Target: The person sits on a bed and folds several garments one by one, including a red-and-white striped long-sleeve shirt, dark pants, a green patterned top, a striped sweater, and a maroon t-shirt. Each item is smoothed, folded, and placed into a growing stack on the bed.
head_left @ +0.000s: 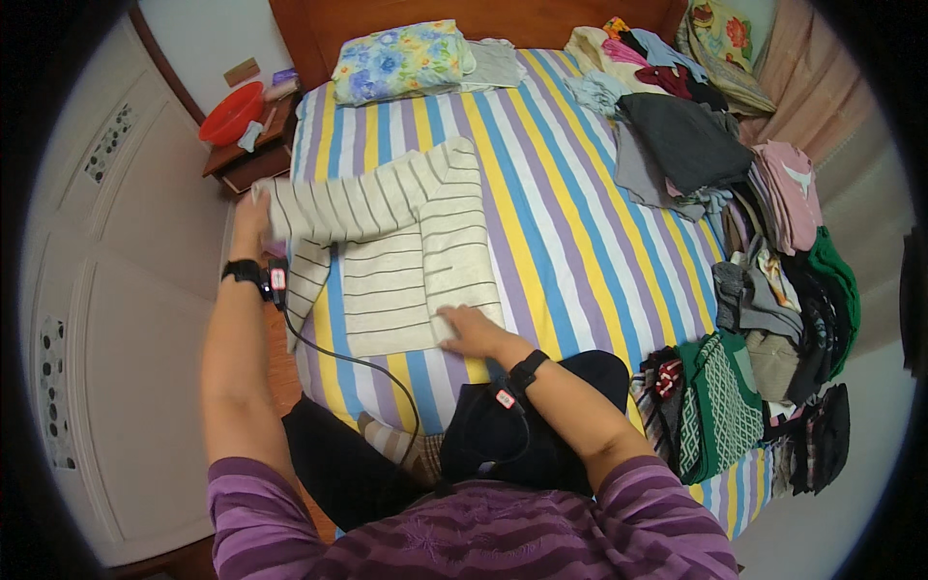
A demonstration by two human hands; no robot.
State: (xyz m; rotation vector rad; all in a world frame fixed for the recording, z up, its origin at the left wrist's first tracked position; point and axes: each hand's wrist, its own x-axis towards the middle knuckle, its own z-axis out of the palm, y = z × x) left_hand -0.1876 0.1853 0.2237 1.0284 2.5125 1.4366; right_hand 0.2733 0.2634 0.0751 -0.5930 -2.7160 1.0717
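Observation:
A cream long-sleeved top with thin dark stripes (384,290) lies spread on the striped bedsheet (551,268). Its right side is folded inward over the body, and one sleeve stretches across the upper part towards the left. My left hand (254,214) grips that sleeve at its cuff end, by the bed's left edge; the hand is slightly blurred. The other sleeve hangs down at the left, partly under the first. My right hand (471,332) rests on the folded side near the hem, fingers spread on the cloth.
Folded and heaped clothes line the bed's right side, among them a dark grey garment (681,138), a pink one (790,192) and a green patterned knit (721,406). A floral folded quilt (402,61) lies by the headboard (478,18). A red basin (232,114) sits on the nightstand (254,156).

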